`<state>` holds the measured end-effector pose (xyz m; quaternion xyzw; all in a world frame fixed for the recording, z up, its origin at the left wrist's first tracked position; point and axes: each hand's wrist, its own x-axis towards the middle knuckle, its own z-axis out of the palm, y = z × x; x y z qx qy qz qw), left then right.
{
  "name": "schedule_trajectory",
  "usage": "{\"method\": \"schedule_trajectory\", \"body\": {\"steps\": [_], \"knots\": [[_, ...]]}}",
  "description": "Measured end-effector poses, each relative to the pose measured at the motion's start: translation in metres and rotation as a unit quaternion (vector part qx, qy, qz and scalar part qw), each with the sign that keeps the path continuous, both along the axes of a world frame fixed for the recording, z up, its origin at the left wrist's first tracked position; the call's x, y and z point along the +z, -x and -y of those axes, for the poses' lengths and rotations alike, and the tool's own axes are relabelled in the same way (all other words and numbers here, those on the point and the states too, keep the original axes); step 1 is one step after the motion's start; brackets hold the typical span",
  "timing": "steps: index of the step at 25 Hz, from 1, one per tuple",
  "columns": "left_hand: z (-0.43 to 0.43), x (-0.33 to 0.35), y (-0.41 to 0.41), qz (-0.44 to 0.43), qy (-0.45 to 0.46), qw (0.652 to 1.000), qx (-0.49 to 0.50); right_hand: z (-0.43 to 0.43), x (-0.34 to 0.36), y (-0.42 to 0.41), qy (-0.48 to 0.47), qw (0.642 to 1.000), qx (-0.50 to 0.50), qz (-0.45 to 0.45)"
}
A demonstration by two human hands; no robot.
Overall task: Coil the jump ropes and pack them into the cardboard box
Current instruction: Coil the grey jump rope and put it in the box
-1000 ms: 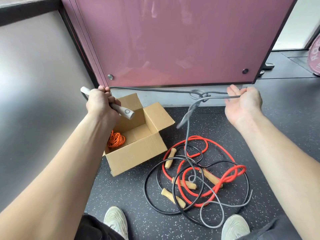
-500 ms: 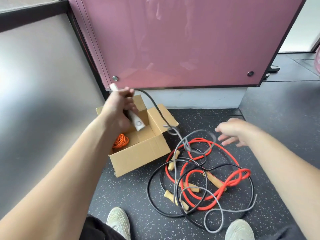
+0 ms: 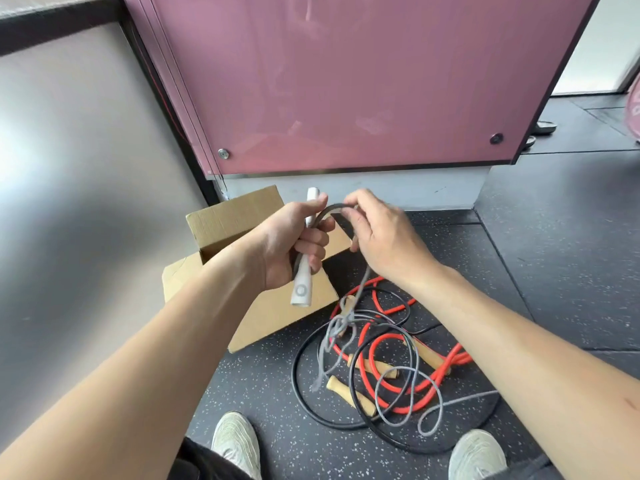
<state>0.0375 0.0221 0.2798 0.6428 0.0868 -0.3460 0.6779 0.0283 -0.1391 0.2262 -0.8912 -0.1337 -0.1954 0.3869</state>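
My left hand (image 3: 294, 244) grips the white handle (image 3: 303, 287) of a grey jump rope, held upright above the open cardboard box (image 3: 277, 317). My right hand (image 3: 379, 233) pinches the grey rope (image 3: 337, 327) where it arches out of the handle's top. From there the rope hangs down, knotted, into a tangle on the floor. In that tangle lie a red rope (image 3: 384, 341) and a black rope (image 3: 301, 386) with wooden handles (image 3: 349, 393). The inside of the box is hidden behind my left arm.
A pink glass panel (image 3: 346, 81) on a white base stands right behind the box. A grey wall (image 3: 69, 202) closes the left side. My two shoes (image 3: 235, 445) are at the bottom edge, beside the rope tangle on the dark speckled floor (image 3: 536, 271).
My right hand came up from over the tangle and took the grey rope at the handle's top. My left hand moved right and turned the handle upright, covering the box's inside.
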Motion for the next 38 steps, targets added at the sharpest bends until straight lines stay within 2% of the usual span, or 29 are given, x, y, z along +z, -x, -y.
{"method": "schedule_trajectory", "body": {"steps": [2, 3, 4, 6, 9, 11, 13, 14, 16, 17, 19, 21, 22, 24, 26, 27, 28, 30, 32, 34, 38], "knots": [[0.005, -0.001, 0.004, 0.038, -0.069, 0.996, -0.044, 0.003, 0.004, 0.0, 0.027, 0.993, -0.04, 0.112], [0.008, -0.001, 0.006, 0.035, -0.07, 0.994, -0.077, 0.004, 0.006, 0.0, 0.036, 0.99, -0.063, 0.123], [0.012, 0.0, 0.008, 0.015, -0.046, 0.993, -0.108, 0.006, 0.007, 0.0, 0.042, 0.989, -0.084, 0.111], [0.015, 0.002, 0.011, -0.052, 0.061, 0.986, -0.146, 0.012, 0.011, -0.001, 0.032, 0.992, -0.109, 0.048], [0.007, 0.006, 0.009, -0.139, 0.233, 0.939, -0.213, 0.016, 0.014, -0.002, -0.027, 0.992, -0.099, -0.067], [0.003, 0.007, 0.009, -0.127, 0.304, 0.914, -0.238, 0.013, 0.01, -0.004, -0.011, 0.99, -0.064, -0.124], [0.006, 0.011, 0.008, -0.08, 0.36, 0.91, -0.188, 0.002, 0.005, -0.004, -0.018, 0.987, -0.039, -0.154], [0.006, 0.013, 0.005, -0.054, 0.393, 0.91, -0.123, -0.004, 0.006, -0.002, -0.028, 0.987, -0.038, -0.151], [-0.001, 0.018, -0.01, 0.019, 0.455, 0.887, 0.07, -0.013, 0.01, 0.003, -0.024, 0.985, -0.015, -0.168], [-0.01, 0.021, -0.02, 0.071, 0.467, 0.864, 0.174, -0.018, 0.012, 0.006, -0.006, 0.977, 0.011, -0.211], [-0.032, 0.025, -0.037, 0.189, 0.41, 0.825, 0.34, -0.03, 0.014, 0.017, 0.037, 0.953, 0.072, -0.291], [-0.051, 0.02, -0.049, 0.311, 0.24, 0.828, 0.4, -0.044, 0.021, 0.026, 0.064, 0.95, 0.122, -0.281], [-0.054, 0.014, -0.05, 0.387, 0.097, 0.837, 0.376, -0.049, 0.025, 0.029, 0.079, 0.957, 0.138, -0.243], [-0.049, -0.002, -0.047, 0.498, -0.19, 0.818, 0.217, -0.05, 0.032, 0.03, 0.128, 0.977, 0.129, -0.113], [-0.035, -0.01, -0.034, 0.479, -0.36, 0.8, 0.014, -0.035, 0.035, 0.023, 0.178, 0.982, 0.061, 0.017], [-0.028, -0.011, -0.026, 0.436, -0.395, 0.806, -0.069, -0.025, 0.035, 0.019, 0.195, 0.979, 0.025, 0.053], [-0.022, -0.011, -0.019, 0.38, -0.389, 0.829, -0.134, -0.015, 0.035, 0.015, 0.2, 0.977, -0.002, 0.072], [-0.016, -0.009, -0.007, 0.247, -0.274, 0.906, -0.206, 0.007, 0.03, 0.008, 0.183, 0.977, -0.039, 0.098], [-0.019, -0.001, 0.0, 0.163, -0.161, 0.943, -0.243, 0.025, 0.026, 0.0, 0.182, 0.976, -0.07, 0.102], [-0.033, 0.009, 0.0, 0.149, -0.086, 0.956, -0.237, 0.041, 0.022, -0.006, 0.186, 0.975, -0.097, 0.076], [-0.071, 0.021, -0.009, 0.157, 0.023, 0.981, -0.114, 0.066, 0.02, -0.005, 0.179, 0.966, -0.189, -0.008]]}}
